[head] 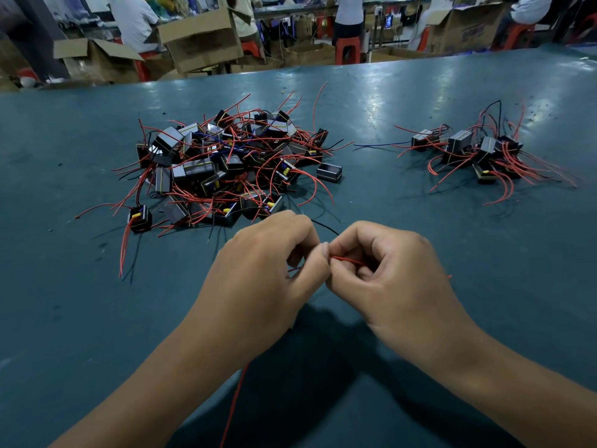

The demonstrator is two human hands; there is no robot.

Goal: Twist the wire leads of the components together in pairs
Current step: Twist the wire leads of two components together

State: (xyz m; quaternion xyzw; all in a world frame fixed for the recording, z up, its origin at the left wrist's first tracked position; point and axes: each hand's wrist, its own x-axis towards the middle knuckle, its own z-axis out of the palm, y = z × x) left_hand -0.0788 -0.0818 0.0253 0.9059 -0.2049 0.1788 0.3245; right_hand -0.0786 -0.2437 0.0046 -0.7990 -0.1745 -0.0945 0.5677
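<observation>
Left hand (274, 257): mine, low centre of frame, fingers curled in, thumb and forefinger pinching the red lead (347, 260) where my two hands meet.
Right hand (384, 263): curled the same way, fingertips closed on the other end of that short red stretch; thumbs nearly touching.
Lead in hand: a thin red insulated wire shows between my fingertips; whether a second lead lies alongside it I cannot tell, my fingers hide the joint. Another red strand (234, 405) trails down under my left wrist to the bottom edge.
Component in hand: hidden, if I hold one at all.
Handling: I judge the leads light, limp but springy, smooth-jacketed and liable to slip; best pinched close to the ends and rolled between finger pads. Hard pulling could strain a lead at its body.
Unsorted pile (226, 163): left of centre, many small black block components in a red tangle, some with yellow tabs, a few blue leads.
Smaller group (475, 153): right of centre, well apart from the pile.
Table (371, 101): teal, glossy, scuffed.
Background: top edge, cardboard boxes (200, 37), red stools, seated people.
Writing: faint print on a box at upper right, unreadable; no labels legible on the components.
</observation>
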